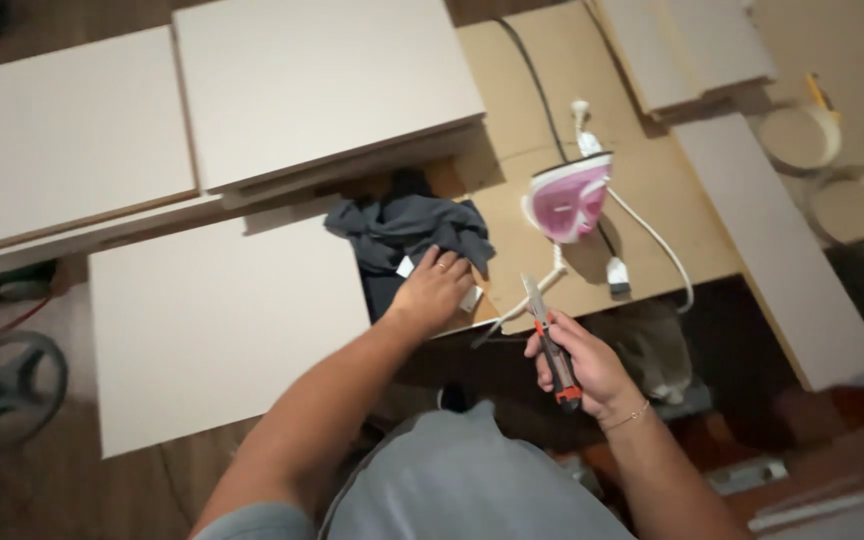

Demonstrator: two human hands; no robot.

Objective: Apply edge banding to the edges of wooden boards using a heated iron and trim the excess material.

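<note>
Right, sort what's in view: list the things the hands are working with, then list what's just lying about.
In hand:
left hand resting on the dark grey cloth
right hand holding the orange-and-black utility knife
white panel edge beside the cloth

Lying about:
pink and white iron with its white cord
stacked white boards
rolls of edge tape

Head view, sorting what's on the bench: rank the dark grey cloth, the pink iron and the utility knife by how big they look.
1. dark grey cloth, under the left hand
2. pink iron
3. utility knife in the right hand, which partly hides it; it also sits nearer the camera.
</note>
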